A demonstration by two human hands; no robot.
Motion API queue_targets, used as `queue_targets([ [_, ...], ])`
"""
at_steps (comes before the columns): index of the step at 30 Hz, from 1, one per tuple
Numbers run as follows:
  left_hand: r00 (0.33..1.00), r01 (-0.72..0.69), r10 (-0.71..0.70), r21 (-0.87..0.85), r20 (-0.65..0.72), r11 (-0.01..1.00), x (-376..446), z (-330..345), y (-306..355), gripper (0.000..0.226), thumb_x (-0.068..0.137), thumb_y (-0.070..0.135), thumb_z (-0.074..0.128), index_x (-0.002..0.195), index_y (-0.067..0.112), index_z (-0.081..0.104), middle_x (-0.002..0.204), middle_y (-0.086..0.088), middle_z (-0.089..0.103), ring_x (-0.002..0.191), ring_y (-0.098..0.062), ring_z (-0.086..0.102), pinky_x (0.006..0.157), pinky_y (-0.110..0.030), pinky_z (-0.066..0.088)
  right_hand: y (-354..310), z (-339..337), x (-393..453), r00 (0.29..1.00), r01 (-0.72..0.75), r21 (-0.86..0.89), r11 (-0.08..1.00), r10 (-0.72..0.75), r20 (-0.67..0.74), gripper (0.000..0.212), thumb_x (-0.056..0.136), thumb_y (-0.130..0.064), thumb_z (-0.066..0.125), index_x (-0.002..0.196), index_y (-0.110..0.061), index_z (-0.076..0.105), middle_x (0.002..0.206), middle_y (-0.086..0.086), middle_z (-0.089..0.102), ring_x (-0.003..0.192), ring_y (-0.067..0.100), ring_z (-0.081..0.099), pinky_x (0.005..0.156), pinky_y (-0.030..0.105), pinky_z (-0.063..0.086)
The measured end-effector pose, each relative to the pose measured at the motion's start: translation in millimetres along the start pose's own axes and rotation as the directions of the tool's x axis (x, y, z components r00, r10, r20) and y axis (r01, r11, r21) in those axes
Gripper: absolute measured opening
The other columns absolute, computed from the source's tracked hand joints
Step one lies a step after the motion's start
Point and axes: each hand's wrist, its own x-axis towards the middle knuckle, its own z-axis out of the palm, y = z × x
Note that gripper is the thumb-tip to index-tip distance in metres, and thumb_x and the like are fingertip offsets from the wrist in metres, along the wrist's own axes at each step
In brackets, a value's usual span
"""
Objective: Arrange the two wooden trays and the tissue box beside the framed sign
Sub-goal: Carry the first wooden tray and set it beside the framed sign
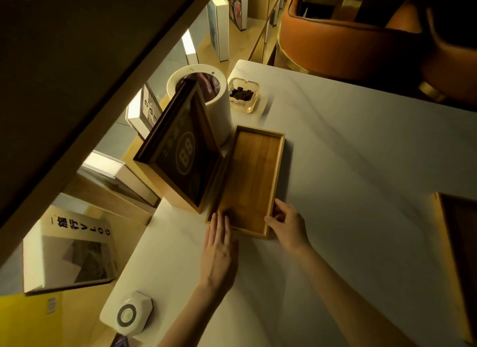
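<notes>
We see tray beside framed sign, right desk bare. Second tray at edge. Left hand fingers flat; right hand fingers pinch rim.

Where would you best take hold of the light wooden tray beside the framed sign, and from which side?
Grip the wooden tray by its raised rim at the near short end, coming from the near side. It lies flat on the table, the framed sign crowds its left long edge, and both the left hand and right hand are already there.

dim, warm yellow cast | soft focus | wide-angle bending at edges | light perhaps from left
</notes>
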Motion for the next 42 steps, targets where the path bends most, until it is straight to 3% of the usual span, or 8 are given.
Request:
queue_targets([
  [7, 1.000, -0.020, 0.020, 0.024, -0.018, 1.000, 8, -3, -10, 0.051, 0.095, 0.031, 0.016, 0.140, 0.013, 0.000, 0.154, -0.009, 0.003, 0.134, -0.024, -0.013, 0.110, -0.037, -0.004, -4, 9, 3, 0.999, 0.018, -0.025, 1.000, -0.018, -0.033, 0.051, 0.086, -0.017, 0.057, 0.134, -0.012, 0.038, 0.125, 0.015, 0.050, 0.113, 0.027, 0.050, 0.095, 0.038, 0.045],
  [28, 0.999, -0.047, 0.047, 0.038, 0.000, 0.998, 17, -9, -16, 0.052, 0.096, 0.030, 0.018, 0.141, 0.013, -0.001, 0.155, -0.010, 0.001, 0.138, -0.024, -0.010, 0.111, -0.035, -0.002, -2, 16, 15, 0.997, 0.034, -0.022, 0.999, -0.035, -0.065, 0.052, 0.086, -0.019, 0.057, 0.133, -0.013, 0.038, 0.124, 0.014, 0.049, 0.110, 0.025, 0.050, 0.089, 0.030, 0.042],
  [38, 0.999, -0.024, 0.025, 0.034, -0.021, 0.999, 17, -6, -13, 0.052, 0.096, 0.031, 0.020, 0.141, 0.011, 0.004, 0.154, -0.011, 0.006, 0.134, -0.024, -0.012, 0.110, -0.037, -0.002, -8, 12, 15, 0.999, 0.042, -0.087, 0.995, -0.044, -0.021, 0.052, 0.088, -0.017, 0.055, 0.135, -0.010, 0.035, 0.126, 0.015, 0.048, 0.112, 0.026, 0.052, 0.093, 0.034, 0.045],
  [42, 0.999, 0.028, -0.029, 0.033, 0.032, 0.999, 22, -13, -9, 0.055, 0.095, 0.039, 0.018, 0.141, 0.012, 0.003, 0.155, -0.009, 0.005, 0.139, -0.025, -0.007, 0.110, -0.035, -0.004, -13, 0, 12, 0.995, 0.094, -0.119, 0.988, -0.088, 0.057, 0.038, 0.089, -0.018, 0.052, 0.126, -0.009, 0.047, 0.117, 0.016, 0.056, 0.106, 0.027, 0.055, 0.093, 0.034, 0.047],
])
